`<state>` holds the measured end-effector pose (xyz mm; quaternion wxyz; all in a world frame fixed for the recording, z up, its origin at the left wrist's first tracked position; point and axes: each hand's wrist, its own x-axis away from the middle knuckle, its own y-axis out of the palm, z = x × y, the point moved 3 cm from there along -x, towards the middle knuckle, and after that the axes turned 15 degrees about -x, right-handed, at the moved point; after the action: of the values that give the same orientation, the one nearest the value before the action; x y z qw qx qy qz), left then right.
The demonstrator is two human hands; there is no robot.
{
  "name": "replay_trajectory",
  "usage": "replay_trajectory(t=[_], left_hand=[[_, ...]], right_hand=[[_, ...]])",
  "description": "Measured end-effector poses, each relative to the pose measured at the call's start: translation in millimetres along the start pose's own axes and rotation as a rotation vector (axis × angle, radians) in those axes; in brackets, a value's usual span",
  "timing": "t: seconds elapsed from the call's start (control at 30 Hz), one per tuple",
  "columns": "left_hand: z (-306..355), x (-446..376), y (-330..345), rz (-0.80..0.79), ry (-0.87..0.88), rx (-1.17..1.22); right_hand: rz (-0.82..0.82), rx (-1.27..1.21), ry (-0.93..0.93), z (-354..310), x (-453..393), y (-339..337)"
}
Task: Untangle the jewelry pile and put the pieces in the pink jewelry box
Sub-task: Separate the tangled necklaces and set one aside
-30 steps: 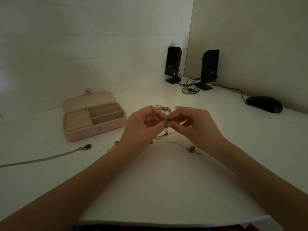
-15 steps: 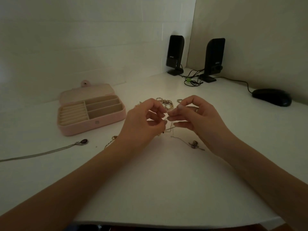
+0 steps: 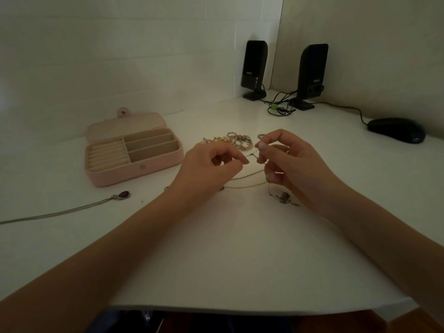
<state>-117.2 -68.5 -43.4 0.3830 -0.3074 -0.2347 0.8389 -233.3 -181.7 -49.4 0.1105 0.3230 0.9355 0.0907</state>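
The pink jewelry box [image 3: 134, 173] lies open at the left of the white table, its beige compartments holding nothing I can see. A pile of gold and pink beaded jewelry [image 3: 236, 140] sits just behind my hands. My left hand [image 3: 209, 169] and my right hand [image 3: 288, 162] are a little apart above the table, each pinching part of a thin chain [image 3: 249, 181] that loops down to the tabletop. A small dark charm [image 3: 284, 197] lies under my right hand. A silver necklace with a dark pendant [image 3: 123, 194] trails off to the left.
Two black speakers [image 3: 254, 68] [image 3: 311, 75] stand in the back corner with tangled cables [image 3: 278, 109]. A black mouse [image 3: 396, 129] sits at the far right. The table's front edge [image 3: 240, 308] curves close to me.
My hands have drawn apart from touching fingertips, stretching the thin chain between them. The view has shifted slightly.
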Motion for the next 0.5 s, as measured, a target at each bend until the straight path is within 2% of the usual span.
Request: replay_trajectory(t=[0.23, 0.37, 0.5], left_hand=[[-3.9, -3.2, -2.4, 0.019, -0.031, 0.075], [-2.5, -1.3, 5.6, -0.173, -0.063, 0.008], [1.1, 2.4, 8.4, -0.310, 0.049, -0.153]], right_hand=[[-0.037, 0.178, -0.039, -2.0, 3.4, 2.8], [-0.035, 0.141, -0.038, -4.5, 4.0, 4.5], [-0.008, 0.201, -0.075, -4.8, 3.8, 3.6]])
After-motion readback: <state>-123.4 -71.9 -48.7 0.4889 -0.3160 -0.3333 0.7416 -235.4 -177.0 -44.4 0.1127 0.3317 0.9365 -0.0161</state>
